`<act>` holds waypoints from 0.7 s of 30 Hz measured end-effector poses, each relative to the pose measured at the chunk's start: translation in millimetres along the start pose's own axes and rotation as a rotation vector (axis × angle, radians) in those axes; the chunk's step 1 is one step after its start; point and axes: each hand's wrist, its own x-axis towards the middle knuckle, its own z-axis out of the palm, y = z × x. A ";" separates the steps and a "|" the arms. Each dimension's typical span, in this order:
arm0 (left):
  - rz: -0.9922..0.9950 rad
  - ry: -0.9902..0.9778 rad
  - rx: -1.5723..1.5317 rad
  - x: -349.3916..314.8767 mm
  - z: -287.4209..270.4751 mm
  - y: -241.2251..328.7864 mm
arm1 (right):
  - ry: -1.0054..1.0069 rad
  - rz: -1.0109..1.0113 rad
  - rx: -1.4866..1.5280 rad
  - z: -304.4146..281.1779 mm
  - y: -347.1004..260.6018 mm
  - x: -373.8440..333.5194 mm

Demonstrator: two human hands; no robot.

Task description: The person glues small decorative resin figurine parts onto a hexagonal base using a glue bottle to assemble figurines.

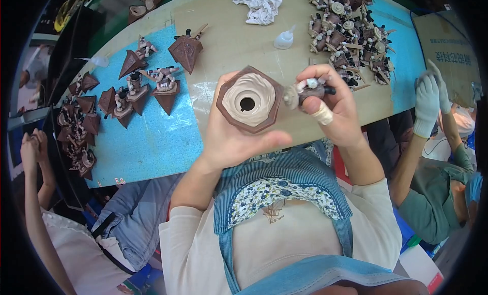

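My left hand (pixel 223 142) is wrapped round a brown, many-sided base (pixel 277 99), its thumb stretched along the near side. The base's upper face shows a pale, rippled hollow with a round dark hole in the middle. Just right of it, my right hand (pixel 338 109) grips a small painted figurine (pixel 308 90) between thumb and fingers. The figurine lies sideways, its pale round end toward the base. Whether the two pieces touch is hard to make out. A light bandage wraps my right thumb.
Finished-looking figurines on brown pointed bases (pixel 166 94) stand on a blue mat (pixel 168 137) at left. Many loose figurines (pixel 351 38) are heaped at far right. A white squeeze bottle (pixel 284 38) and crumpled white cloth (pixel 257 7) lie beyond my hands. Co-workers sit on both sides, one wearing white gloves (pixel 427 101).
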 end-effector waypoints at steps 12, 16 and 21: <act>0.011 -0.181 0.289 2.8 17.1 3.8 | -0.256 -0.437 -1.019 18.6 -52.2 7.1; 0.086 -0.148 0.377 1.7 19.8 5.2 | -0.346 -0.501 -1.152 19.4 -57.7 9.0; 0.096 -0.133 0.393 -0.2 21.9 1.9 | -0.367 -0.550 -1.191 27.0 -54.2 10.6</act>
